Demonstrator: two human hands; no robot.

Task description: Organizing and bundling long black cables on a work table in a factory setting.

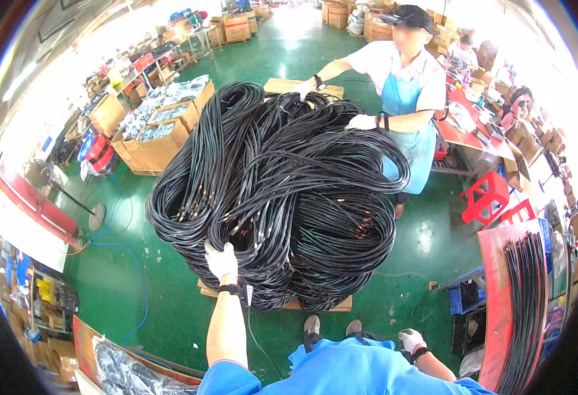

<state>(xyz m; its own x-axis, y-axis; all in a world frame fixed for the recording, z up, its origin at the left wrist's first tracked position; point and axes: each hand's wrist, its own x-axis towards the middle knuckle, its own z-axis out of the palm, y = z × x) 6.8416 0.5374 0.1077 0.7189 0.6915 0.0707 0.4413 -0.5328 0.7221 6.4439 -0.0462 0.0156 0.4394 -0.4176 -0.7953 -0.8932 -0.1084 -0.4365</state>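
A big heap of black cables (236, 171), coiled in long bundles with copper-coloured and silvery ends, lies in front of me. My left hand (221, 262), in a white glove, is at the heap's near left edge with its fingers closed around some of the cables. Low at my right side, away from the heap, hangs my right hand (411, 340), also gloved; its fingers are curled and I see nothing in them. Across the heap a person in a light blue apron (404, 95) has two gloved hands (362, 122) on the cables.
Under the heap shows a wooden pallet (341, 304). At right stands a red-topped bench (496, 296) with straight black cables, near a red stool (486, 197). Cardboard boxes (150, 145) stand at left, with a fan (96, 216) nearby. A thin blue hose (134, 257) crosses the green floor.
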